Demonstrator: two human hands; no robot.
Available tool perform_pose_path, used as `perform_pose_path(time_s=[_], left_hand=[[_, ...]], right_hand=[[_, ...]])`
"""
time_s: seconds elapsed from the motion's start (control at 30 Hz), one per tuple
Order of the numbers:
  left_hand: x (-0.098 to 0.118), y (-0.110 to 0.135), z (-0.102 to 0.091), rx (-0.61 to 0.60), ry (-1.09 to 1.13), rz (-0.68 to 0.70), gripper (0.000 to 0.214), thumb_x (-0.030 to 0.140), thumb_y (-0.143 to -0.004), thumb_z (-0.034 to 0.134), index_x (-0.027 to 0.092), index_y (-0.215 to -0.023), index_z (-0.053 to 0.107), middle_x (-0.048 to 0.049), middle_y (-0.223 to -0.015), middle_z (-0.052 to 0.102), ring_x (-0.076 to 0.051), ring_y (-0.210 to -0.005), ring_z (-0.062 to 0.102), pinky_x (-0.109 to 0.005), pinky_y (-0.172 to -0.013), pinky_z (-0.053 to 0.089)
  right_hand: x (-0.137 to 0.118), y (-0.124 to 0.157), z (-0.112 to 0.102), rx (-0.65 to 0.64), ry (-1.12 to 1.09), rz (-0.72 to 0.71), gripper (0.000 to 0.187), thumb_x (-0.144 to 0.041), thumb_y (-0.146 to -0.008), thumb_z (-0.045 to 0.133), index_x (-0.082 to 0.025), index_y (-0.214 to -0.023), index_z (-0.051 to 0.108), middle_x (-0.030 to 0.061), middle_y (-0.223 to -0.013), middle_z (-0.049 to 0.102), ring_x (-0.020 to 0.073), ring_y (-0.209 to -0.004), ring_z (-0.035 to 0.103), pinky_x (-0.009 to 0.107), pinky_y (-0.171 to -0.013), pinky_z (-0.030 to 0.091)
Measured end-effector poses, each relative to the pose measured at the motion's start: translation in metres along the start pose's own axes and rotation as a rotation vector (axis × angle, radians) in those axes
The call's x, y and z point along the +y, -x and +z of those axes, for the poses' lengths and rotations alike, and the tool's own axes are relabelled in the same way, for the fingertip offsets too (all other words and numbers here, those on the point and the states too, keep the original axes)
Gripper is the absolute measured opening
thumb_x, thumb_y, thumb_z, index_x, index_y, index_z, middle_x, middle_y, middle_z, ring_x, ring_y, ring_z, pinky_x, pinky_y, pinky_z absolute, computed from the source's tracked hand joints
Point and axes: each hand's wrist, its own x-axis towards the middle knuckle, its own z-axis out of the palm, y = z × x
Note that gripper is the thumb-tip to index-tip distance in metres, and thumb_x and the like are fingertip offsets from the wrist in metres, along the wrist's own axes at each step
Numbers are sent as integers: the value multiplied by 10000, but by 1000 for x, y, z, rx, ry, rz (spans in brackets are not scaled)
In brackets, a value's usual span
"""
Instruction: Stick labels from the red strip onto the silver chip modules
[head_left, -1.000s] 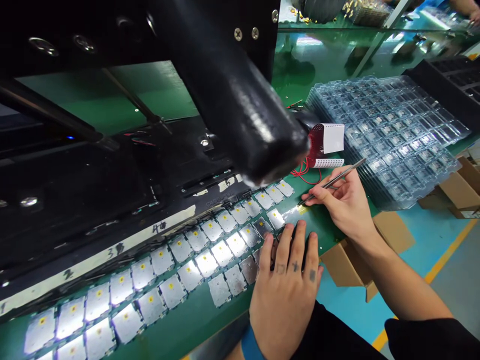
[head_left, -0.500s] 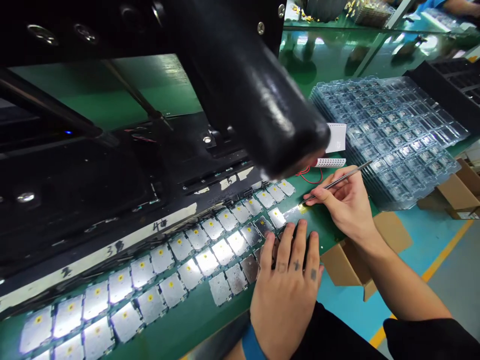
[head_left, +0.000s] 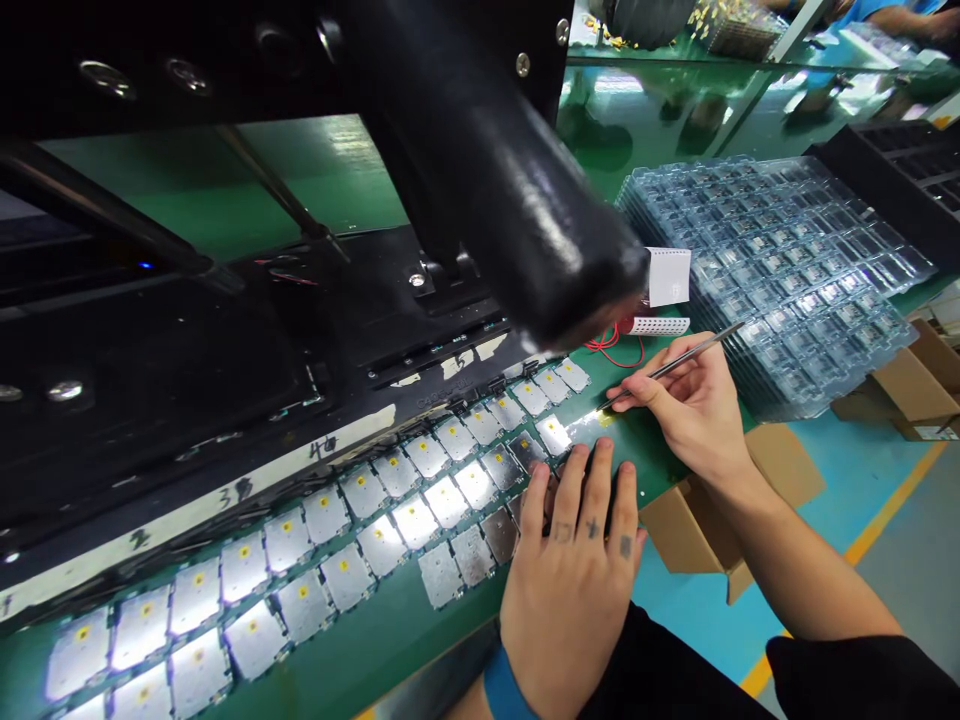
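My right hand (head_left: 686,400) grips slim steel tweezers (head_left: 675,366), whose tip rests on a bright, yellow-marked spot on the green circuit board panel (head_left: 397,610). Rows of square metal-shielded modules with yellow dots (head_left: 382,545) cover that panel. My left hand (head_left: 566,570), wearing a blue wristband, lies flat with spread fingers on the panel's near side. Its fingertips touch or overlap the modules and hide several of them.
A black machine frame with a thick black padded bar (head_left: 510,200) overhangs the panel. Stacked clear plastic trays (head_left: 772,280) lie to the right, beside red wires (head_left: 615,345) and a white perforated card (head_left: 667,278). Cardboard (head_left: 697,520) sits below. A co-worker's arm (head_left: 892,15) shows far back.
The whole view has shifted slightly, and the black bar now hides the red mesh part seen earlier. Both hands stay almost still, with the tweezers in the same place.
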Motion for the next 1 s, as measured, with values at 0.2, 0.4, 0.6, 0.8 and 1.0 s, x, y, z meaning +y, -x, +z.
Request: perform_pose_path(time_s=[0.2, 0.4, 0.6, 0.8, 1.0], left_hand=[[0, 0, -1, -9, -3, -3, 484, 440, -978, 559, 210, -1404, 577, -65, -1525, 524, -267, -1380, 452, -485, -1253, 101], [0, 1, 1, -8, -7, 2, 490, 451, -977, 560, 213, -1404, 575, -61, -1520, 529, -264, -1377, 451, -483, -1250, 108], [-1, 1, 0, -14, -13, 5, 485, 451, -980, 555, 215, -1403, 574, -60, -1518, 531, -260, -1372, 457, -482, -1245, 126], [-1, 1, 1, -9, -3, -3, 479, 449, -978, 561, 211, -1393, 585, -59, -1513, 537, -264, -1374, 453, -483, -1246, 130], [-1, 0, 1, 9, -4, 9, 499, 444, -966, 592, 193, -1396, 581, -75, -1510, 539, -276, -1388, 436, -494, -1248, 123]], right_hand=[[1, 0, -1, -25, 5, -21, 368, -267, -835, 788, -251, -903, 426, -50, -739, 723, 156, -662, 763, 242, -584, 645], [1, -1, -1, -40, -9, -21, 373, -253, -830, 785, -271, -907, 421, -59, -719, 719, 171, -666, 767, 255, -570, 654], [1, -1, 0, -26, -13, -29, 356, -214, -829, 778, -269, -894, 432, -69, -702, 724, 149, -620, 755, 221, -560, 648], [-2, -1, -1, 3, 7, 6, 406, -299, -812, 804, -259, -885, 407, -64, -683, 709, 174, -638, 763, 242, -541, 655], [-1, -3, -5, 19, -24, 74, 467, -358, -783, 829, -264, -893, 384, -78, -681, 673, 176, -624, 759, 245, -540, 661]])
